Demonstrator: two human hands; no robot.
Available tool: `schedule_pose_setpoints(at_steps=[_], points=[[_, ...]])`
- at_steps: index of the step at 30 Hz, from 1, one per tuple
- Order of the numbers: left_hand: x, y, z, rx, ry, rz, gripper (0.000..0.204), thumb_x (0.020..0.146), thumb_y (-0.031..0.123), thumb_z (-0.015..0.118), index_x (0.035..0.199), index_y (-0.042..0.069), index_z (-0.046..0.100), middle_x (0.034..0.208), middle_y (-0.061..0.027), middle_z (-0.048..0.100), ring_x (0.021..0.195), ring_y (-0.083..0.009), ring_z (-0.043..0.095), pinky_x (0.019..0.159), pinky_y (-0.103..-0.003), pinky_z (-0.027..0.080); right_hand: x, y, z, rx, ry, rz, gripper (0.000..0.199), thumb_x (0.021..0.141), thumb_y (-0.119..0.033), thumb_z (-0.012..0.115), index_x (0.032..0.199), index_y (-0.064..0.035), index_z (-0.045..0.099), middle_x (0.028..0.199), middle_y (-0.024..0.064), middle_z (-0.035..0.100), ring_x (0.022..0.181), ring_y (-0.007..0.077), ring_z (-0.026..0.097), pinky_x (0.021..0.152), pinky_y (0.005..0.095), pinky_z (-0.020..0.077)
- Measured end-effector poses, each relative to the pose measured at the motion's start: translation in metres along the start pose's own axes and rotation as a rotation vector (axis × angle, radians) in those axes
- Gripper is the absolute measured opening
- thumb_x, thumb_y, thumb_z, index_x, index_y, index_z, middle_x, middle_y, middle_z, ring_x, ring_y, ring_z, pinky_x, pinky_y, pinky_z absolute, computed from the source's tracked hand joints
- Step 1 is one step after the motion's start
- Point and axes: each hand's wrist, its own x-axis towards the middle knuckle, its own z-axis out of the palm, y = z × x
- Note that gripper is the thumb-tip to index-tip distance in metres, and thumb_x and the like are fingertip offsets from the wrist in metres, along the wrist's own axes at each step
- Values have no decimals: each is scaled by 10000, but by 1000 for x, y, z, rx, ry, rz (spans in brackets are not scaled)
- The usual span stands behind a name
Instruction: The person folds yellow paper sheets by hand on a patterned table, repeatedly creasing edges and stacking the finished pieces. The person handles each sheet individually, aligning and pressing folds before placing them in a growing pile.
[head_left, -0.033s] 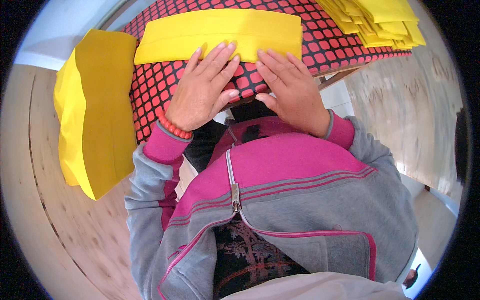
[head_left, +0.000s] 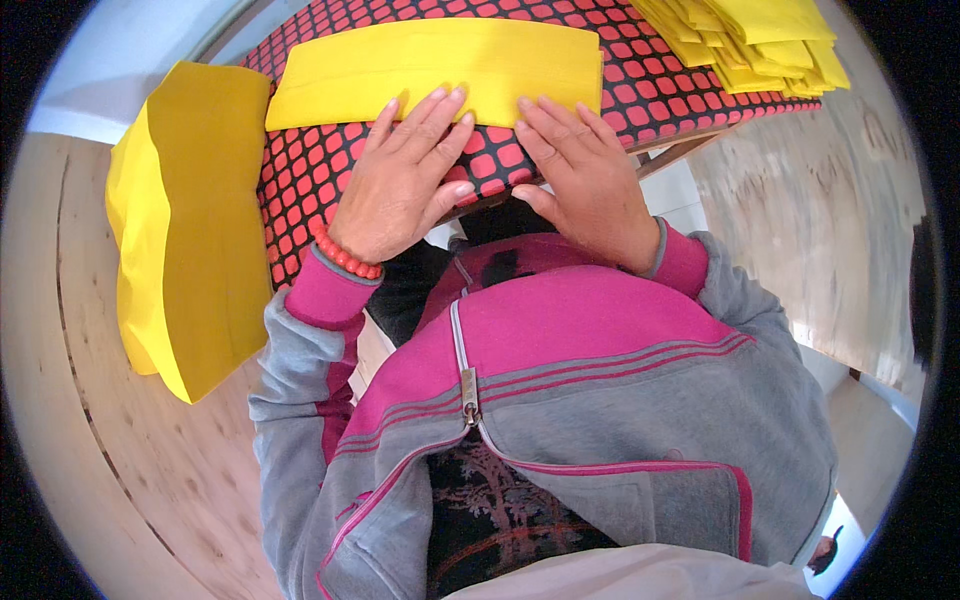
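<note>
A folded yellow cloth [head_left: 430,65] lies flat as a long band across a table covered in red-and-black patterned fabric [head_left: 320,165]. My left hand [head_left: 395,190], with a red bead bracelet at the wrist, rests its fingertips on the cloth's near edge, left of its middle. To the right, my right hand [head_left: 590,185] touches the same edge with its fingertips. Both hands are palm down, fingers stretched out and thumbs apart, gripping nothing. What lies under the fingertips is hidden.
At the left, a larger yellow cloth [head_left: 205,230] drapes beside the table over a pale wooden surface [head_left: 150,440]. Several folded yellow cloths [head_left: 760,45] are piled at the table's far right corner. A pale wooden board [head_left: 800,200] stands to the right of the table.
</note>
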Motion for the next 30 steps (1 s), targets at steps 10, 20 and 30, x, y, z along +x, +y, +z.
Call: schedule_pose_setpoints(at_steps=[10,20,30], points=[[-4,-17,11,0,10,-45,658,944,398,609,1498,90,434,1574,-187,372,1467,-349,348,1204,-533,238,3,5,-2,-2,-13,43,596,815,-374,755,1289,-40,617,1413,159,558,1347,322,497,1139,497,336],[-16,-46,18,-46,9,-235,705,1002,485,522,1571,116,331,1630,-214,252,1517,-379,235,1204,-565,199,16,8,-3,40,-112,-24,611,867,-317,719,1386,-43,551,1498,156,488,1405,333,441,1170,512,296],[-35,-101,25,-2,96,-393,585,1039,360,497,1513,25,422,1580,-287,323,1481,-408,298,1212,-449,231,32,-10,0,136,-44,-66,675,815,-415,752,1329,-14,575,1446,187,521,1362,346,480,1159,508,319]])
